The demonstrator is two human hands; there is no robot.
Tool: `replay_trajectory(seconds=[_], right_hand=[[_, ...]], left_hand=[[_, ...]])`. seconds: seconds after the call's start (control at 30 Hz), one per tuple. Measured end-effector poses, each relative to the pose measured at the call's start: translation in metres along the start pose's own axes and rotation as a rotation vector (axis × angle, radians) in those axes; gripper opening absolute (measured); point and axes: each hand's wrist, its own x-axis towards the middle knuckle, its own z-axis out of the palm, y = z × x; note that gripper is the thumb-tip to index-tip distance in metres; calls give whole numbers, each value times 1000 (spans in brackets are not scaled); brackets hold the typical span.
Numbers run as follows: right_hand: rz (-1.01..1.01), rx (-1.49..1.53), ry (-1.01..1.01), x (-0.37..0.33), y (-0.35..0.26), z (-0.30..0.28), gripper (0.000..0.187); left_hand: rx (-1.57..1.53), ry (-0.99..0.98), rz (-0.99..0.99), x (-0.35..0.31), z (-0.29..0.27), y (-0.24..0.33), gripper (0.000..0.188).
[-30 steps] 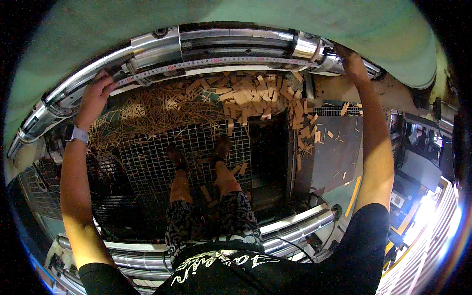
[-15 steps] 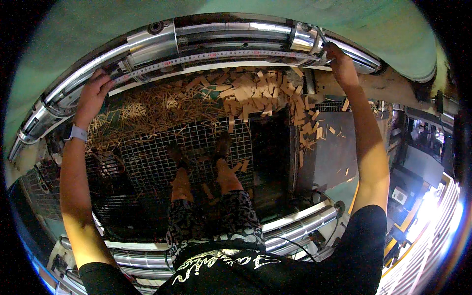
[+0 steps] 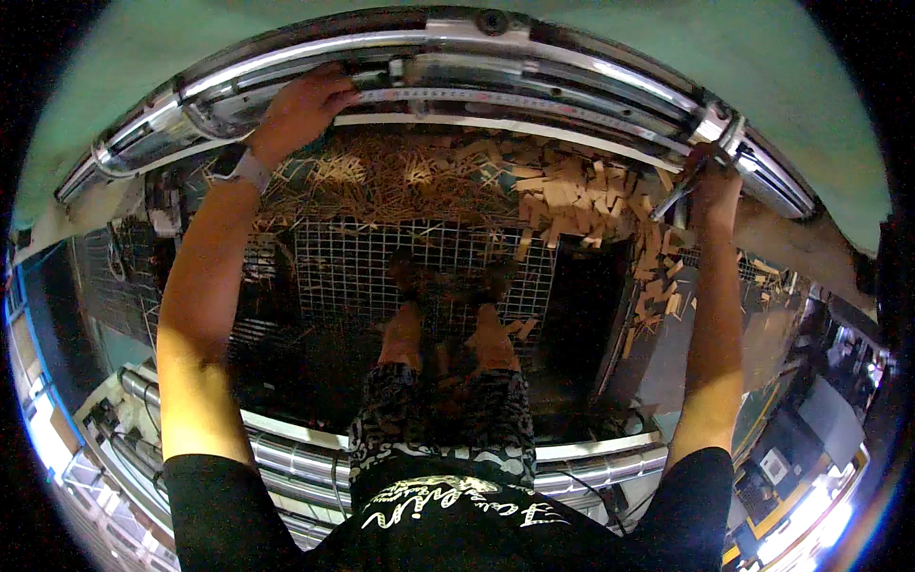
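A long shiny metal shaft (image 3: 610, 71) with collars bends across the top of the head view. Along its near side runs a measuring tape (image 3: 515, 101), marked with fine divisions. My left hand (image 3: 303, 112) reaches over the shaft with curled fingers, their tips at the tape's left end. Whether they grip the tape is hidden. Toward the shaft's right end, my right hand (image 3: 715, 191) is closed on a slim metal rod tool (image 3: 673, 198), whose end sticks out to the lower left. It sits just below a bright metal collar (image 3: 710, 126).
Below the shaft lie heaps of thin strips (image 3: 381, 176) and flat brown offcuts (image 3: 581, 195). I stand on a metal grating (image 3: 343, 253). Behind me are several metal rollers (image 3: 300, 459). A large green surface (image 3: 238, 33) lies beyond the shaft, and a grey panel (image 3: 672, 353) at the right.
The view has shifted, and the shaft sits further right in it. My left hand is now nearer the middle. My right hand is lower, with the rod tool pointing to the lower left.
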Motion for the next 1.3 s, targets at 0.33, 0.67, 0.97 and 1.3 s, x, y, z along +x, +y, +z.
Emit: replay_trajectory(seconds=[0.33, 0.67, 0.97, 1.3], right_hand=[[80, 870, -78, 48, -18, 55, 24], [-72, 462, -128, -8, -30, 62, 15], [-192, -389, -43, -9, 13, -46, 27], [-180, -386, -238, 48, 15, -89, 38]], left_hand=[[-60, 23, 48, 0, 12, -23, 20], [-171, 3, -43, 1, 14, -30, 19], [-244, 67, -2, 0, 12, -25, 16], [-230, 57, 73, 2, 7, -22, 16]])
